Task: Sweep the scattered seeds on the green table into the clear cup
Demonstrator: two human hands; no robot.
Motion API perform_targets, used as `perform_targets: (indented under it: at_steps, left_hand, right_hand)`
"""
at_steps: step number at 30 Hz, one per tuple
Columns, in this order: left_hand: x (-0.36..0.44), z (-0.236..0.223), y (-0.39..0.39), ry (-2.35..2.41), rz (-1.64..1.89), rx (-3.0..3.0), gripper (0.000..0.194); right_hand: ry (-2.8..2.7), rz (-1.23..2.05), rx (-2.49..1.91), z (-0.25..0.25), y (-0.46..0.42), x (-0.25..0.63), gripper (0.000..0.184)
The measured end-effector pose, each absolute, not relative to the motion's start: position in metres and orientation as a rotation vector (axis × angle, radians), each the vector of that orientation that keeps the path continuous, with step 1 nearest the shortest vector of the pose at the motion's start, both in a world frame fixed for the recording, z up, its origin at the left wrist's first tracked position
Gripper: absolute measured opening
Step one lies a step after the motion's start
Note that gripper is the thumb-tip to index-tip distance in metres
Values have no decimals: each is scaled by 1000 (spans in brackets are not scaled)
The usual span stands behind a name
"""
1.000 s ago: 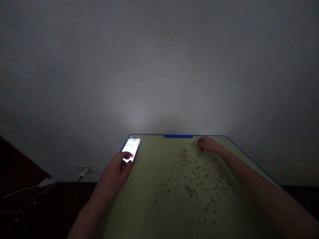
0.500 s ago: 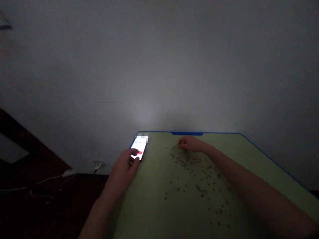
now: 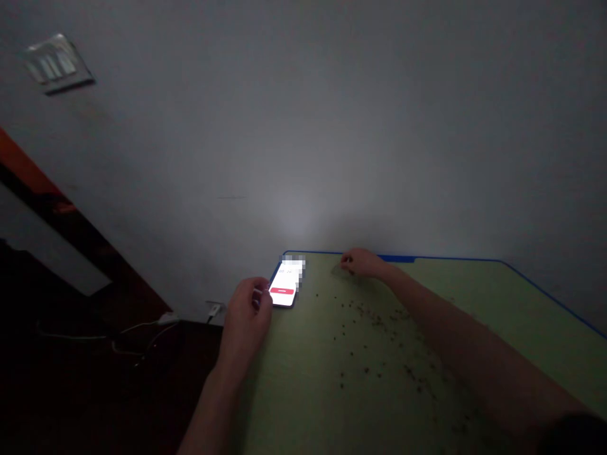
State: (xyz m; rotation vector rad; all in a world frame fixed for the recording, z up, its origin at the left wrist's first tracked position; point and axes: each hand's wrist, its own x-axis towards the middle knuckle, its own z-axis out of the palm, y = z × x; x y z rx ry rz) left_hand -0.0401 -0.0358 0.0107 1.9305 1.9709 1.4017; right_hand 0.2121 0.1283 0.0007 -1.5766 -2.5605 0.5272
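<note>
The room is dim. A lit phone (image 3: 286, 283) lies at the far left corner of a green table (image 3: 313, 385) with a blue rim. My left hand (image 3: 246, 316) hovers just left of the phone with its fingers curled in, off the screen. My right hand (image 3: 361, 262) reaches to the far edge of the table and pinches a thin, pale flat piece (image 3: 339, 270) that I cannot name. Several small dark seeds (image 3: 374, 341) lie scattered over the table between my arms.
A grey wall rises right behind the table. A switch plate (image 3: 55, 63) is on the wall at the upper left. White cables and a plug (image 3: 161, 319) lie on the dark floor to the left, beside a dark red sloping edge (image 3: 57, 202).
My left thumb has lifted off the phone screen and the fingers have curled. My right hand slid left along the far edge with the pale piece. The view has swung left.
</note>
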Motion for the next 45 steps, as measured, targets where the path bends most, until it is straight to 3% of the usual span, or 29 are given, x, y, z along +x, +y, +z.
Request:
perform_targets:
  at_steps: [11,28,36,45]
  left_hand:
    - [-41,8,-37,2009,1373,1892,15]
    - [-35,10,-38,1987,1376,1886,13]
    - [-37,8,-36,2002,1364,1876,13]
    - [-36,8,-34,1977,1339,1888,12]
  right_hand:
    - [-2680,432,-1412,1,127,142,29]
    - [-2824,508,-1118,5,87,148,21]
    - [-2643,333,-1317,3,98,168,25]
    - [-2635,333,-1257,-1,79,139,26]
